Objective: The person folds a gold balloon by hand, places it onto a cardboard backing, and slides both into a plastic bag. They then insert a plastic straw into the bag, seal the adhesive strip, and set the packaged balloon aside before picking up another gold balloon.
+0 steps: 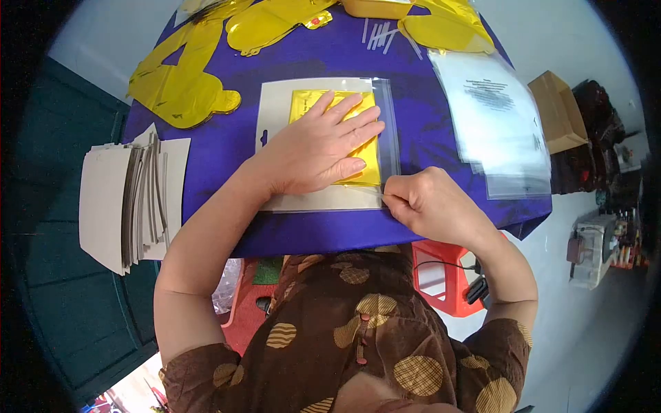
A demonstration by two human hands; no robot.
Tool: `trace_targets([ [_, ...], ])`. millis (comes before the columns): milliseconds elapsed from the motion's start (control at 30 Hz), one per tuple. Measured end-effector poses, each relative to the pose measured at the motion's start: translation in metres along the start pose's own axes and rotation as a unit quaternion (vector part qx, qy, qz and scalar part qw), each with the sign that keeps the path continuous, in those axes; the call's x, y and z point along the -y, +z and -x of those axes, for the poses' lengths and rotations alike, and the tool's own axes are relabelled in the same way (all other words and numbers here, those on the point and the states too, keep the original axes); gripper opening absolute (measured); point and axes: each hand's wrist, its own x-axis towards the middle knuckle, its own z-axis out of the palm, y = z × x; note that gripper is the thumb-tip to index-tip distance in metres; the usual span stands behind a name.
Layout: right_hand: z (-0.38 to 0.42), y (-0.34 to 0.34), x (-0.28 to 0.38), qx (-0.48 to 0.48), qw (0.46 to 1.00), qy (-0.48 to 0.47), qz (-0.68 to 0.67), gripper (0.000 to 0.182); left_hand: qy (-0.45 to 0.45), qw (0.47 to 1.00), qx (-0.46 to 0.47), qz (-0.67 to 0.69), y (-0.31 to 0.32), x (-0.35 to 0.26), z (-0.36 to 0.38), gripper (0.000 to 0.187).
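My left hand lies flat with fingers spread on a folded gold foil piece, hiding much of it. Beneath the foil is a white card with a hang slot at its left. Both appear to be inside a clear plastic bag, whose transparent strip runs down the right side. At the bag's lower right corner, my right hand is closed in a pinch on the plastic edge; its fingertips are partly hidden.
A purple cloth covers the table. White cards stand stacked at the left edge. Flat gold foil balloons lie at the back, near thin clear straws. Printed clear bags are piled right, beside a cardboard box.
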Motion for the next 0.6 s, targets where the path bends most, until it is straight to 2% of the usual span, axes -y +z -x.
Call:
trace_targets([
  [400, 0.000, 0.005, 0.000, -0.033, 0.999, -0.004, 0.005, 0.012, 0.003, 1.000, -0.004, 0.008, 0.001, 0.001, 0.000, 0.065],
  [600, 0.001, -0.004, -0.007, 0.025, 0.998, 0.001, -0.050, 0.013, 0.006, 1.000, -0.006, 0.016, -0.001, 0.001, 0.001, 0.067],
])
